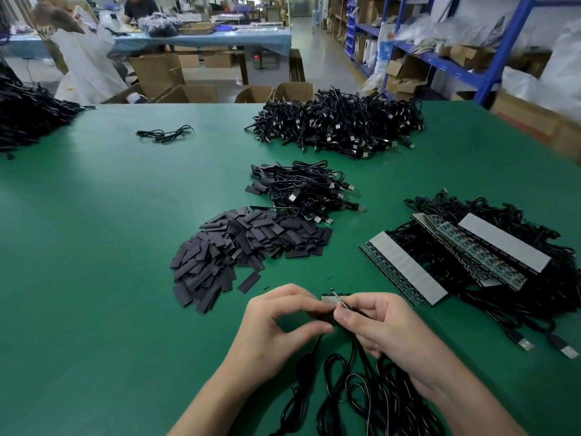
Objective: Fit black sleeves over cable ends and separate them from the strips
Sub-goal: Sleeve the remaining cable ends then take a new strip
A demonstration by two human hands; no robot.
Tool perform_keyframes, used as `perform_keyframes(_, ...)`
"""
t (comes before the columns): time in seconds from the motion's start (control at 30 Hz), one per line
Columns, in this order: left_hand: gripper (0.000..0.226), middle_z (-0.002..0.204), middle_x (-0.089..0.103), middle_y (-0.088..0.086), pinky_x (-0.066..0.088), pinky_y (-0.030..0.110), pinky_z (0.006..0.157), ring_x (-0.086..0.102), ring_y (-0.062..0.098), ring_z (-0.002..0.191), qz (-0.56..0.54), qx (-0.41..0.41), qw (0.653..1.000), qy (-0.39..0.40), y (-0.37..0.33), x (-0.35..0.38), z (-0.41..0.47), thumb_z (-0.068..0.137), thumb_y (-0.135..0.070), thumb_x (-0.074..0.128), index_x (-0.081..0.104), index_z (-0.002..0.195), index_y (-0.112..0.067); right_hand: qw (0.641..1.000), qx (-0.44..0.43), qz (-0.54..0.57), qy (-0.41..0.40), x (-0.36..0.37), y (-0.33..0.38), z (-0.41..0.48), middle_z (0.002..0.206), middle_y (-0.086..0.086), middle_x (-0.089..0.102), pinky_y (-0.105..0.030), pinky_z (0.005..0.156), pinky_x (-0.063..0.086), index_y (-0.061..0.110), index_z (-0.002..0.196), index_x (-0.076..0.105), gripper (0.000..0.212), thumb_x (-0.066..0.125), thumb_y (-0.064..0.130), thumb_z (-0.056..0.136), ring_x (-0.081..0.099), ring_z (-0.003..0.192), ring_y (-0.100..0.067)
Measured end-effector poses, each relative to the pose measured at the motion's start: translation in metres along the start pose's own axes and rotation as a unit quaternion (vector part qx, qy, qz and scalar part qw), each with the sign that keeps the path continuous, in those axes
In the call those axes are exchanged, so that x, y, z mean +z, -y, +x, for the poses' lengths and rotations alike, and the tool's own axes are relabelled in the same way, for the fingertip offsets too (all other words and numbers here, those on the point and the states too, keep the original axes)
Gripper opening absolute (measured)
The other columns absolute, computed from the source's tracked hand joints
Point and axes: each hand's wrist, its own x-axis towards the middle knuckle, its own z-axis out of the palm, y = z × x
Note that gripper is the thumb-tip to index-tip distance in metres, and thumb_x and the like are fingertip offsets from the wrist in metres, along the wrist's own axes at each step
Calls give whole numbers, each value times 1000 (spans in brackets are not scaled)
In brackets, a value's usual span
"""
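Cables: black leads [355,394] loop on the green table [94,247] closest to the body and run up into the two hands.
Left hand: left hand [276,319] has thumb and forefinger closed in a pinch on one black sleeve [319,316], with the other fingers arched above it.
Right hand: right hand [386,328] is curled around the tops of the leads and a short strip piece [330,298]. Only its pale toothed edge shows above the fingertips.
Key relation: the sleeve sits directly to the left of the right hand's grip, touching it. Its long axis seems to run left to right, pointing at the cable end held there. The fit probably calls for the left hand to push rightward while the right hand stays steady. How far the sleeve is already on is hidden.
Sleeve supply: loose sleeve pile [239,247] lies beyond the left hand, which is the nearer one.
Strip supply: stacked strips [405,269] rest on tangled leads to the right, nearer the right hand.
Further off: small cable heap [301,193], then large cable heap [339,124].
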Motion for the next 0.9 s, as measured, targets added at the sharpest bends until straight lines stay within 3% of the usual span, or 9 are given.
perform_keyframes(0.43, 21, 95, 74, -9, 53, 21, 86, 72, 14, 92, -1, 0, 1000, -1, 0, 0, -1, 81, -24, 85, 83, 101, -19, 1000, 14, 10, 8, -4, -6, 3, 50, 9, 40, -19, 49, 32, 25, 106, 81, 33, 74, 43, 79, 29, 46, -7)
perform_keyframes(0.57, 20, 95, 74, -10, 52, 20, 85, 72, 13, 91, 3, 3, 1000, -1, -1, 0, 0, 81, -23, 85, 83, 100, -18, 1000, 4, 3, -10, -3, -8, 4, 50, 9, 40, -23, 49, 26, 23, 105, 81, 16, 70, 26, 93, 27, 46, -8)
perform_keyframes(0.67, 20, 94, 74, -10, 52, 20, 85, 72, 12, 90, 13, 9, 1000, -5, -1, -1, 0, 81, -23, 85, 83, 100, -20, 1000, -5, -11, -27, -3, -14, 6, 52, 11, 42, -29, 53, 17, 21, 102, 81, 16, 65, 18, 98, 27, 47, -6)
perform_keyframes(0.7, 20, 95, 74, -10, 51, 20, 85, 72, 13, 90, 19, 11, 1000, -5, -1, -1, -1, 81, -23, 85, 83, 101, -21, 999, -12, -18, -30, -2, -14, 5, 53, 13, 46, -24, 52, 18, 20, 102, 81, 16, 65, 17, 99, 30, 46, -4)
perform_keyframes(0.77, 19, 95, 72, -10, 51, 20, 85, 71, 13, 91, 41, 18, 999, -5, -1, -1, -2, 83, -23, 86, 82, 101, -23, 999, -27, -27, -33, 0, -13, 6, 59, 9, 62, -11, 53, 35, 16, 99, 80, 12, 69, 18, 97, 48, 49, 2)
perform_keyframes(0.8, 18, 96, 71, -11, 52, 22, 85, 70, 12, 92, 58, 24, 998, -4, -1, 0, -2, 83, -23, 86, 82, 101, -23, 998, -31, -37, -39, 1, -13, 6, 66, 1, 71, -15, 60, 45, 15, 97, 79, 14, 70, 25, 92, 56, 59, 2)
perform_keyframes(0.9, 16, 99, 70, -14, 55, 33, 85, 69, 8, 95, 116, 47, 992, -5, 0, 2, -3, 84, -27, 84, 80, 99, -24, 994, -34, -84, -63, 4, -16, 8, 92, -18, 76, -52, 85, 55, 16, 89, 76, 33, 68, 45, 76, 66, 82, -16)
